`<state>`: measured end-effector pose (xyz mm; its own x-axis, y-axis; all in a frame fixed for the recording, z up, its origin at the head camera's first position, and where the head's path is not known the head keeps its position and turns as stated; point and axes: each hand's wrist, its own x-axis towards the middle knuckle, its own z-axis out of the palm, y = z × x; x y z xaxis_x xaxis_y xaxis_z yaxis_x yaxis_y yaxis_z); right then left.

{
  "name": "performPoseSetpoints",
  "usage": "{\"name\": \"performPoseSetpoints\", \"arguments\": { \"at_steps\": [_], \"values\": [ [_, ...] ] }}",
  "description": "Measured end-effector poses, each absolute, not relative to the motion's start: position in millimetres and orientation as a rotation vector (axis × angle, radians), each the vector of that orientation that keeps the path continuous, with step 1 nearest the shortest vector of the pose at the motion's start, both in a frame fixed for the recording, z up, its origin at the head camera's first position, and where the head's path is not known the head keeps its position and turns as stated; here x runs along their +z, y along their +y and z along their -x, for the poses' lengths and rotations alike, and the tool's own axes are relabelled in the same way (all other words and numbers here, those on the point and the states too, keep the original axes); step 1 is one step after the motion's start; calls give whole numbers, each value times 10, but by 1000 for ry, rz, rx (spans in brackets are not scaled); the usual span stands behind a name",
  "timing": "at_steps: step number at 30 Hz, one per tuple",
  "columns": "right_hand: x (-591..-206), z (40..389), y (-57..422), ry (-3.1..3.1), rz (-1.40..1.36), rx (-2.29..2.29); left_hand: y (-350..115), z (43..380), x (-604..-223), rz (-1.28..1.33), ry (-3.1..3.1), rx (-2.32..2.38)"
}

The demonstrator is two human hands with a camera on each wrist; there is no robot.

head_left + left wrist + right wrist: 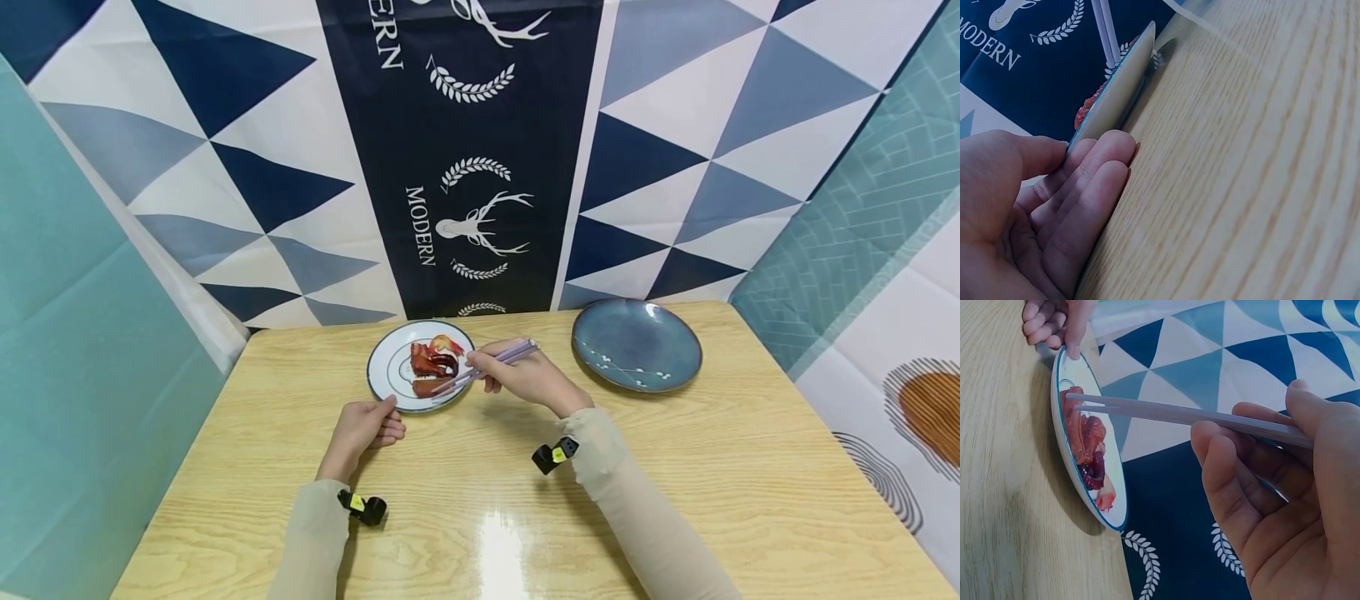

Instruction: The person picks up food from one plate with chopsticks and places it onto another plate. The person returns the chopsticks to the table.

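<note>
A white plate (388, 357) with a dark blue-green rim stands near the table's back edge. Several reddish-brown pieces of food (429, 360) lie on it, one with a shrimp-like orange and red look. My left hand (363, 427) pinches the plate's near-left rim, thumb on top and fingers beneath, as the left wrist view shows. Pale purple chopsticks (1160, 413) are in my right hand (525, 380), held between thumb and fingers. Their tips reach over the plate at the nearest brown piece (1073, 425); whether they touch it I cannot tell.
To the right, a larger blue plate (637, 342) with a white blossom pattern rests on the wooden table (465, 500). Patterned cloth (465, 125) hangs right behind the table's back edge, with more cloth at both sides.
</note>
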<state>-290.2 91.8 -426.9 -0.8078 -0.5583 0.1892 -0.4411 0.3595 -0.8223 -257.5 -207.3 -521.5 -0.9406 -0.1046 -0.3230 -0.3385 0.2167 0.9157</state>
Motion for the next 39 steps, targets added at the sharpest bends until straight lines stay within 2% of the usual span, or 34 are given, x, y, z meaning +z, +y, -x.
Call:
{"name": "performPoseSetpoints", "arguments": {
  "at_steps": [11,39],
  "values": [
    [-4274,2872,1018,2468,816,-1597,-2071,2594,-5198,426,2278,1815],
    [-4189,2773,1241,2550,853,-1603,-2061,2562,-5190,437,2292,1809]
  ]
}}
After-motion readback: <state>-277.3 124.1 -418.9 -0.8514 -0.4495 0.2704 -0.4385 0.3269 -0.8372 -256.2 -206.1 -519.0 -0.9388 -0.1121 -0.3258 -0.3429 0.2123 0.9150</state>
